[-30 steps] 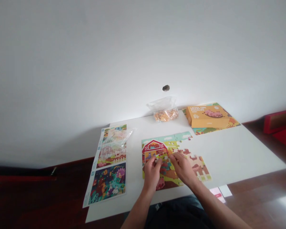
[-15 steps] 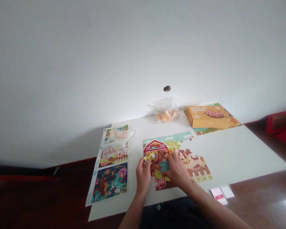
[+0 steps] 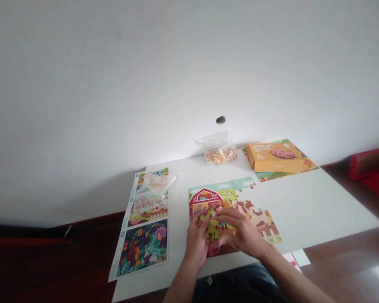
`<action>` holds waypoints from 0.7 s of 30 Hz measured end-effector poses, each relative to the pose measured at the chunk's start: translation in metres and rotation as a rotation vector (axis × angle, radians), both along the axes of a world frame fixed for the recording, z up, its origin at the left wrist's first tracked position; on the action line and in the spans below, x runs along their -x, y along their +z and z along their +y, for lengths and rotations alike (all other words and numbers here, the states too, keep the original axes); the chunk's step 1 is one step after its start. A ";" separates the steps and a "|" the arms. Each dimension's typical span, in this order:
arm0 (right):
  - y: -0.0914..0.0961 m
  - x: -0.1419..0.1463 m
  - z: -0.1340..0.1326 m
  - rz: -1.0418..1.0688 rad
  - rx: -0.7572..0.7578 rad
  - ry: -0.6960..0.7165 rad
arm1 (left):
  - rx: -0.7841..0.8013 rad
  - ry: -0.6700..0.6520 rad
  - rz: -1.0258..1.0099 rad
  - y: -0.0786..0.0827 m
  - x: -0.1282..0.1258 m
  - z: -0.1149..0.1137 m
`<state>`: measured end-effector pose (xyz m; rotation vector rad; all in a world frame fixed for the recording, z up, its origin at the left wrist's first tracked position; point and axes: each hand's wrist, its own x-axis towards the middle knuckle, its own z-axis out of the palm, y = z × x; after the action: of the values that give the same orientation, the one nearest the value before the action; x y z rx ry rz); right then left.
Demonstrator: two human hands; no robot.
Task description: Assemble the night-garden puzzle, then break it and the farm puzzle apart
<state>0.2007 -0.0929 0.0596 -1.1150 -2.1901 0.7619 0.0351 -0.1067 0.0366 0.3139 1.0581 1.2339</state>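
Note:
A partly assembled farm jigsaw puzzle (image 3: 222,187) lies on the white table, showing a red barn, a farmer figure and a brown-spotted cow. My left hand (image 3: 197,237) is over its lower left part, fingers closed on a small yellow-green puzzle piece (image 3: 207,215). Close beside it, my right hand (image 3: 241,231) arches over the puzzle with thumb and fingers apart. Its fingertips come near the held piece; whether they touch it I cannot tell. My hands cover part of the lower puzzle.
On the left of the table (image 3: 316,202) lies a picture sheet (image 3: 142,248) with a clear plastic bag (image 3: 151,193) on it. A bag of orange pieces (image 3: 220,155) rests by the wall. An orange puzzle box (image 3: 271,158) sits on a colourful board (image 3: 268,176) at back right.
My right hand has lifted off the teal part of the puzzle and its fingers have spread. My left hand has moved slightly right and down with the yellow-green piece.

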 end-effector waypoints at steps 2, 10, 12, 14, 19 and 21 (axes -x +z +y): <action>-0.013 -0.019 0.000 -0.154 0.009 -0.275 | 0.046 0.003 0.000 -0.004 0.002 0.000; -0.043 -0.053 0.021 -0.422 0.139 -0.473 | 0.099 -0.128 -0.220 -0.003 0.002 0.004; -0.038 -0.052 0.026 -0.331 0.166 -0.487 | 0.088 -0.128 -0.196 -0.002 -0.004 0.005; -0.030 -0.047 0.028 -0.174 0.221 -0.501 | 0.085 -0.088 -0.146 -0.002 -0.011 0.006; -0.007 -0.019 0.017 0.064 0.369 -0.446 | 0.039 -0.102 -0.106 0.004 -0.034 0.003; -0.002 -0.015 0.011 0.062 0.311 -0.385 | -0.019 -0.192 -0.128 0.006 -0.042 0.001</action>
<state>0.2155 -0.0822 0.0581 -1.5848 -1.7643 0.9634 0.0766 -0.1055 0.0425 0.3392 0.8854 1.0777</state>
